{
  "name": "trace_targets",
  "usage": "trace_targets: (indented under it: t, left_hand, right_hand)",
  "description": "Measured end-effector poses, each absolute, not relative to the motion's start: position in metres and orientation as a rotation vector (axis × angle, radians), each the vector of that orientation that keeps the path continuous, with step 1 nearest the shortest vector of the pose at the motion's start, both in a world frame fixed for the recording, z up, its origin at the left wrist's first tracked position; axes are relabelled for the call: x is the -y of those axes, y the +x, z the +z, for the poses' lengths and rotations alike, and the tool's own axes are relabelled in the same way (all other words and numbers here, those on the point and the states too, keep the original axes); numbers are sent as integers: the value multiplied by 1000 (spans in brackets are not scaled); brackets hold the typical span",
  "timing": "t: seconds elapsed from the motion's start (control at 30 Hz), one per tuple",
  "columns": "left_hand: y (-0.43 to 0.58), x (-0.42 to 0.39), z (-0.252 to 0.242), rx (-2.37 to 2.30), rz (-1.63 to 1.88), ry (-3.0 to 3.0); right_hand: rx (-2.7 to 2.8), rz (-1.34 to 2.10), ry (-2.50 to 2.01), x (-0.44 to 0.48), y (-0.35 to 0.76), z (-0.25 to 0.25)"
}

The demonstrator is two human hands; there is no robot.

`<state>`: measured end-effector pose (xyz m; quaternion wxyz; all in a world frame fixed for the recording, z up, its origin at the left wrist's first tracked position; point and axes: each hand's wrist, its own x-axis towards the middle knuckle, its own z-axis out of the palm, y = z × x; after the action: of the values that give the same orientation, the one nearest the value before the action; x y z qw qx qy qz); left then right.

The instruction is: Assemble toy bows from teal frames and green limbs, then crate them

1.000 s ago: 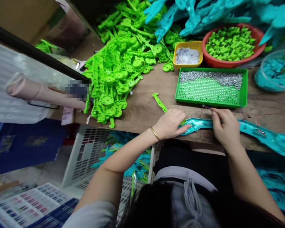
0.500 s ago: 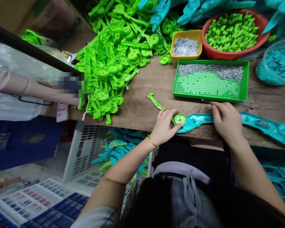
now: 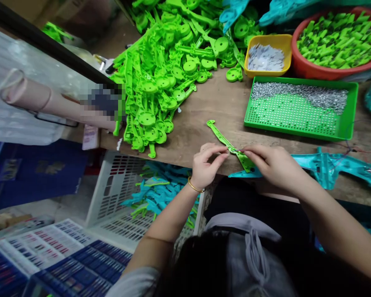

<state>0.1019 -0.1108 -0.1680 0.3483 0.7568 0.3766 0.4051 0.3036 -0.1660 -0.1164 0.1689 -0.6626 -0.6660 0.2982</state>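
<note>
A bright green plastic part (image 3: 217, 133) with a long narrow arm lies slantwise at the table's front edge, its wider end overlapping a blue plastic shell (image 3: 306, 160). Over the green part, my right hand (image 3: 270, 165) pinches a thin dark wire (image 3: 238, 151) between thumb and forefinger. My left hand (image 3: 207, 166), a gold bangle at its wrist, comes in from the left with thumb and forefinger brought together close to the wire's tip. What sits between the left fingertips is too small to name. Part of the blue shell is hidden under my right hand.
A big heap of green parts (image 3: 160, 82) covers the back left. Behind my hands stand a green perforated tray (image 3: 293, 115) of small metal pieces, a yellow bin (image 3: 252, 72) and a red basin (image 3: 321, 73). A white crate (image 3: 108, 181) stands below the table edge.
My right hand has moved left with the wire to the green part. My left hand has let go of the green part's round end and now pinches near the wire. The view has shifted left.
</note>
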Motion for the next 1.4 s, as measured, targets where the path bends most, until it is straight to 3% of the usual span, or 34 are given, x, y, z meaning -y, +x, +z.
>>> trace_targets:
  t: [0.2,0.37,0.63,1.03,1.4]
  left_hand:
    - [100,104,-171,-897,1194,1985]
    - [91,86,-168,-1127,1180,2067]
    - [100,61,-169,-1458,738,2232]
    - [114,53,-159,-1484,387,2361]
    - [138,37,-130,-1273,-209,2702]
  right_hand:
    - [1864,965,-1916,156,296,-118]
    - [1680,1079,-1961,147,303,-118]
    - [1436,927,-1809,142,271,-119]
    - [1815,535,-1784,157,257,-142]
    - [1942,335,-1820,162,266,-154]
